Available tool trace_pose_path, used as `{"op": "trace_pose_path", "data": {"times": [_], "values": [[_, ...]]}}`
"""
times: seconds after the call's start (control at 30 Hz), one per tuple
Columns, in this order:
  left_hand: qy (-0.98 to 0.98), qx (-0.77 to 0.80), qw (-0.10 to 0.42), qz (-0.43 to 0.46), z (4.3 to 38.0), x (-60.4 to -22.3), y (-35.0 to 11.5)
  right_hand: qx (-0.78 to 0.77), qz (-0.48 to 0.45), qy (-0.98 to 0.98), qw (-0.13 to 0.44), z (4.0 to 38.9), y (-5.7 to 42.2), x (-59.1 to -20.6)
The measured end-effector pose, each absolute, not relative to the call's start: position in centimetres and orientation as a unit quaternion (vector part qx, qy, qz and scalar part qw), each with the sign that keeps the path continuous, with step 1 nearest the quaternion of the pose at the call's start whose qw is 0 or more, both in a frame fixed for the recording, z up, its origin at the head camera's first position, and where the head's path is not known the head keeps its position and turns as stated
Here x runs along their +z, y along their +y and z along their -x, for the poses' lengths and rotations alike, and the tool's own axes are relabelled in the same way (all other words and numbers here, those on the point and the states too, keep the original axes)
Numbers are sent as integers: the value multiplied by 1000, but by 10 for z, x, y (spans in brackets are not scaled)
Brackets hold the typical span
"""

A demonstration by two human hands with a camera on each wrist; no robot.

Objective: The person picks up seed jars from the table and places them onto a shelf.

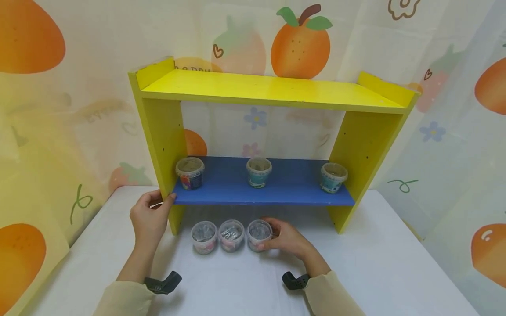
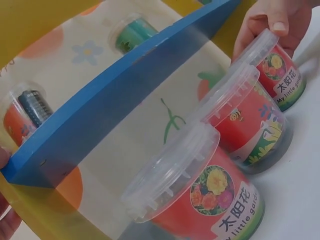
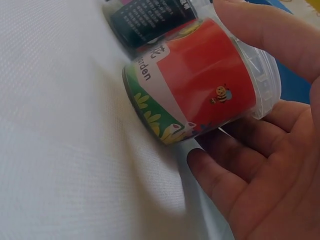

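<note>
Three small plastic tubs with clear lids stand in a row on the table in front of a yellow and blue shelf unit. My right hand holds the rightmost tub, thumb on its near side and fingers round the far side; its red label with a bee shows in the right wrist view. Beside it are the middle tub and the left tub, which my hand leaves untouched. My left hand grips the front edge of the unit's left yellow side panel, thumb by the blue board's end.
On the blue board stand a dark blue and red tub at left, a teal tub in the middle and another teal tub at right. A white cloth covers the table; a fruit-print curtain hangs behind.
</note>
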State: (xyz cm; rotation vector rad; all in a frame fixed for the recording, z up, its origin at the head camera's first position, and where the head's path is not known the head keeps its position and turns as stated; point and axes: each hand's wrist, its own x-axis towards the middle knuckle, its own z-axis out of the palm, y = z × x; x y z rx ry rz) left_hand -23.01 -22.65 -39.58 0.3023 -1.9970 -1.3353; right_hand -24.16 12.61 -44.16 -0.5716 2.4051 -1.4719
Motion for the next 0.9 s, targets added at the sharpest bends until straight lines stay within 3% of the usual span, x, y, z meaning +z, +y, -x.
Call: {"op": "trace_pose_path", "data": {"times": [0.33, 0.5, 0.73, 0.9], "values": [[-752, -545, 351, -118, 232, -398, -227, -509, 195, 829, 130, 241, 134, -431], [-745, -553, 353, -122, 233, -403, -226, -516, 210, 821, 126, 234, 142, -406], [-736, -571, 340, -130, 231, -403, -225, -543, 310, 771, 117, 213, 161, -331], [-738, -575, 327, -132, 231, -401, -225, -536, 385, 749, 68, 199, 179, -266]]}}
